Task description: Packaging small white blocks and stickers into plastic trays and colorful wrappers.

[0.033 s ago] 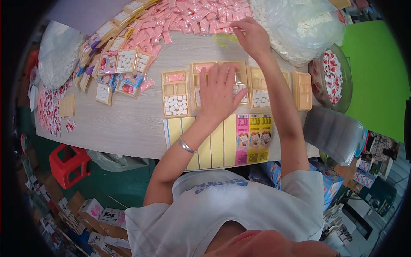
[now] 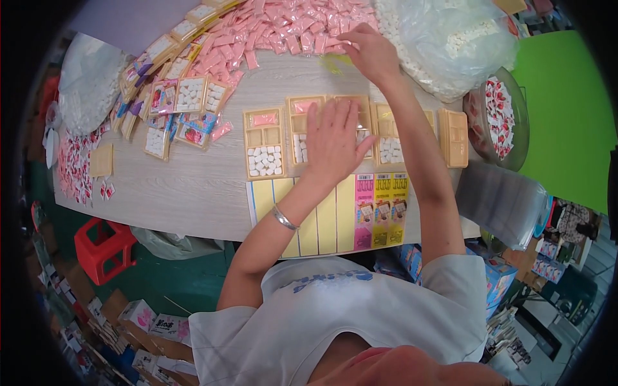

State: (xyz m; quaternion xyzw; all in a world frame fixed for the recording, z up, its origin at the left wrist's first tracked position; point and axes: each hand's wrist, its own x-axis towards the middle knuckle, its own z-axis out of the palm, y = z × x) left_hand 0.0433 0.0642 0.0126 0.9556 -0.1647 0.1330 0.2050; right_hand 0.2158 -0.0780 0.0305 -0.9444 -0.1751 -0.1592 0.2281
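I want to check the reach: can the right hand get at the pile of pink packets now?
Probably yes. The right hand is already at the near edge of the pink packets, and nothing lies between them. The left hand rests flat on the trays, out of its way.

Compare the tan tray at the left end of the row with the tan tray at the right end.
The left-end tray lies flat and fully in view; the right-end tray looks narrower, seen near the picture's bend. The left-end tray holds white pieces in its lower compartment and a pink packet in its top one; the right-end tray shows neither. Neither hand touches either: the left hand rests on middle trays, the right hand is at the pink packets. Both are tan and compartmented.
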